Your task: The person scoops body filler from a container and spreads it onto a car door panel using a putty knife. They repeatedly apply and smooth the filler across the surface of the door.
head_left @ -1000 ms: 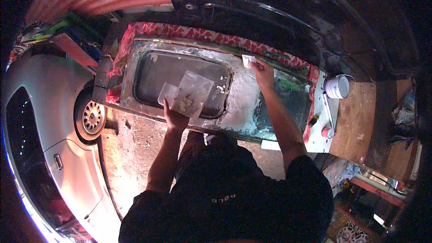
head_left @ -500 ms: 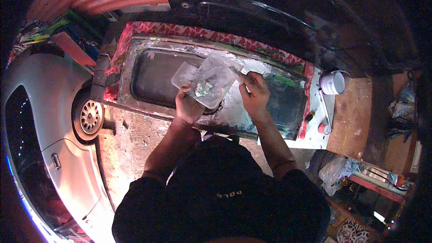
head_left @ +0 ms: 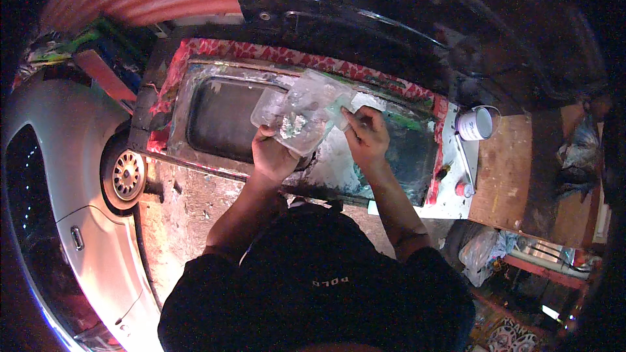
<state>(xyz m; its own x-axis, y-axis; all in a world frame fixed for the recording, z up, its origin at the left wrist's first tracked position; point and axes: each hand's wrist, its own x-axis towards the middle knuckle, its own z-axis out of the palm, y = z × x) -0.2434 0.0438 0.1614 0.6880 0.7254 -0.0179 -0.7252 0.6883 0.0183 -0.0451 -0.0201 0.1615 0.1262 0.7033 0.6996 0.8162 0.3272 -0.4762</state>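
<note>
My left hand (head_left: 274, 158) is closed on the near left edge of a clear plastic container (head_left: 315, 138), with the thumb over its rim. A clump of whitish paste (head_left: 293, 126) sits in the container. Between the thumb and fingers of my right hand (head_left: 368, 137) is a thin, pale green, translucent spreader (head_left: 338, 111), held at the container's right side. Both hands are above a worn panel (head_left: 180, 105) with a dark recessed section at left and white filler patches (head_left: 331, 173) across its middle.
Red patterned cloth (head_left: 261, 51) borders the panel. A white can (head_left: 475, 124) stands right of it, by a brown board (head_left: 501, 176). A silver car (head_left: 104, 221) is at left, a dark vehicle body (head_left: 391, 6) beyond. Plastic bags (head_left: 479, 257) lie at lower right.
The spreader in my right hand has turned and now shows its broad face beside the container. My left hand keeps the container in nearly the same place. The view has shifted slightly.
</note>
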